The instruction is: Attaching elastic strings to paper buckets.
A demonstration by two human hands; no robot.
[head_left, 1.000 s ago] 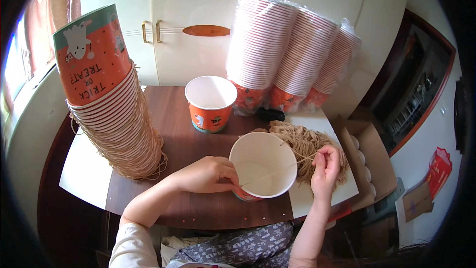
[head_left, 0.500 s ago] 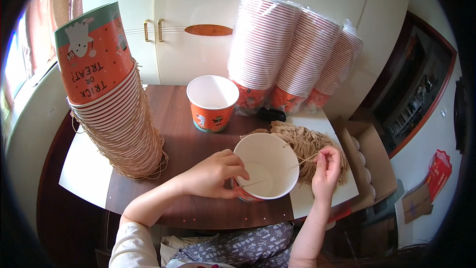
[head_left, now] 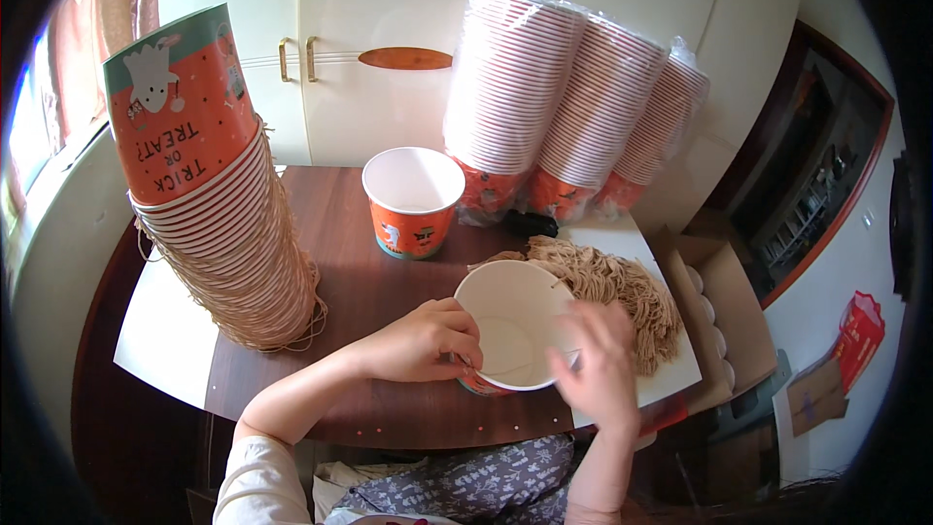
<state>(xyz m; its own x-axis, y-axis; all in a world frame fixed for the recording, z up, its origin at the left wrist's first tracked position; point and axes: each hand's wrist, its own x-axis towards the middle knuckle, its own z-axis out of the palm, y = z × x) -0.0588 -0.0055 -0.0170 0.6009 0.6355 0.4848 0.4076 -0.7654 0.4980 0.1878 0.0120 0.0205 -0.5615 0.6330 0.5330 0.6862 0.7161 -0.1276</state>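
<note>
An orange paper bucket (head_left: 507, 335) with a white inside stands near the table's front edge, its mouth tilted toward me. At its left rim my left hand (head_left: 428, 342) is closed, fingertips pinching the wall where a thin tan cord (head_left: 505, 372) runs into the bucket. My right hand (head_left: 598, 365) is at the right rim; motion smears its fingers, so what they hold cannot be made out. Just beyond that hand lies a bundle of tan cords (head_left: 622, 301). Another orange bucket (head_left: 413, 224) stands upright farther back.
At left rises a tall leaning stack of upside-down buckets (head_left: 180, 136) with cords hanging round it. Plastic-wrapped bucket stacks (head_left: 515, 87) stand at the back right, a small black object (head_left: 532, 224) before them. Right of the table is an open cardboard box (head_left: 734, 301) holding white round things.
My right hand has moved left from beside the cord bundle to the bucket's right rim. The cord, taut across the mouth before, now hangs slack inside. My left hand stays at the left rim.
</note>
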